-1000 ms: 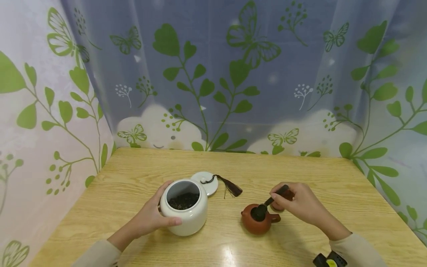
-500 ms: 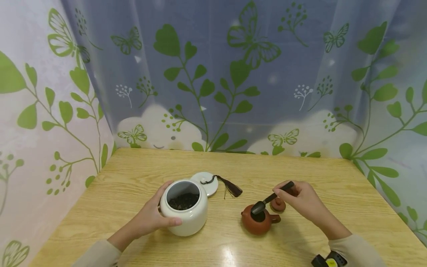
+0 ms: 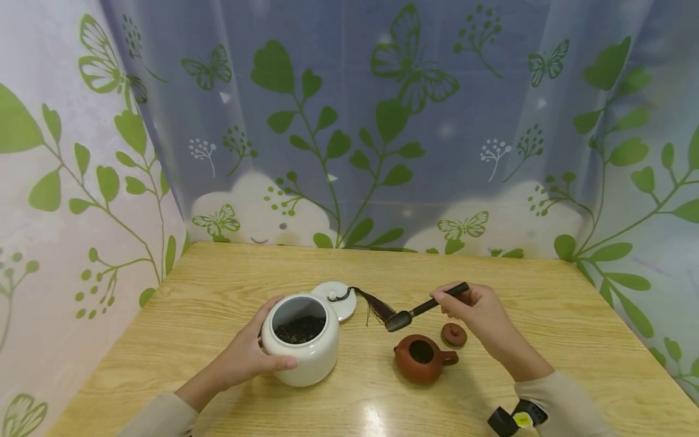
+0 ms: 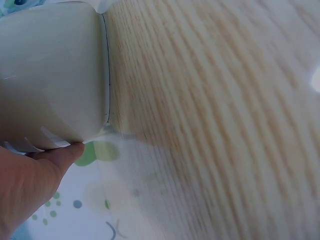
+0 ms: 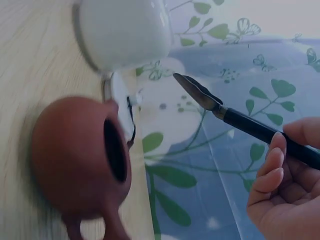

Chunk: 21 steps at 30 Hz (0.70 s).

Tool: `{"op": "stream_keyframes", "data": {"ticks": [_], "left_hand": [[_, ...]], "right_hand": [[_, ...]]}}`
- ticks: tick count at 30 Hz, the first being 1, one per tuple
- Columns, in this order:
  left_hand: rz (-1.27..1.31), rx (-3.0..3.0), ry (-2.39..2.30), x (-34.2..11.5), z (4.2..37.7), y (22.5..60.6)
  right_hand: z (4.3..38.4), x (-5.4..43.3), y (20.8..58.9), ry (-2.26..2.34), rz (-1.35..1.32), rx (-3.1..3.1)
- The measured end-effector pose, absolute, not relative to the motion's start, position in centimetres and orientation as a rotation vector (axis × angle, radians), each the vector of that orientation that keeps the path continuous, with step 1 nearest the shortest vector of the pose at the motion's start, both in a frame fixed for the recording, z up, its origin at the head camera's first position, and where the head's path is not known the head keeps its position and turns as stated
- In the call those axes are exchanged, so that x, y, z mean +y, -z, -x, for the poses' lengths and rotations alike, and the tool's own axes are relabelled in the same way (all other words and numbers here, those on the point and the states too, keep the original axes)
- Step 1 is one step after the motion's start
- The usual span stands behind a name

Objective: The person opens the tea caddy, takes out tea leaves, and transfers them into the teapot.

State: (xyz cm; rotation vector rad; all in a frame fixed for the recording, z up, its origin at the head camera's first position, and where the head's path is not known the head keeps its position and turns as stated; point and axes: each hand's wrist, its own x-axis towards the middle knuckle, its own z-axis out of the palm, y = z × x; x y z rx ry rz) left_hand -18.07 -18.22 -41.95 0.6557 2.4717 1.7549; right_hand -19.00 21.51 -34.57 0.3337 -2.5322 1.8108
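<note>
My left hand (image 3: pixel 248 354) grips the side of a white ceramic jar (image 3: pixel 314 364), its thumb across the front and fingers round the far side. Dark tea leaves (image 3: pixel 300 329) lie inside the jar, which stands open on the table. In my right hand (image 3: pixel 486 318) a dark tea scoop (image 3: pixel 426 307) is pinched by the handle. Its bowl hangs above and left of a reddish-brown clay teapot (image 3: pixel 417 367), apart from it. The teapot has no lid on, and its inside looks dark. The right wrist view shows the scoop (image 5: pixel 250 125) between thumb and fingers.
The white jar lid (image 3: pixel 345 308) lies behind the jar, with a dark brown tassel (image 3: pixel 378 305) stretching right from it. Behind the teapot's handle sits its small clay lid (image 3: pixel 454 335). A wooden table (image 3: pixel 218 273) bears everything, and a patterned curtain (image 3: pixel 349 152) hangs behind it.
The right hand has lifted the scoop out of the teapot's mouth and carried it up and left. The teapot's lid has come into fuller view. The left hand and jar have stayed put.
</note>
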Motion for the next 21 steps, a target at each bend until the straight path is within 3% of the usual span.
{"op": "stream_keyframes", "data": {"ticks": [21], "left_hand": [[-0.664, 2.475, -1.76, -18.3, 18.0, 41.9]], "right_hand": [[19.9, 14.3, 34.2, -2.066, -0.501, -2.309]]}}
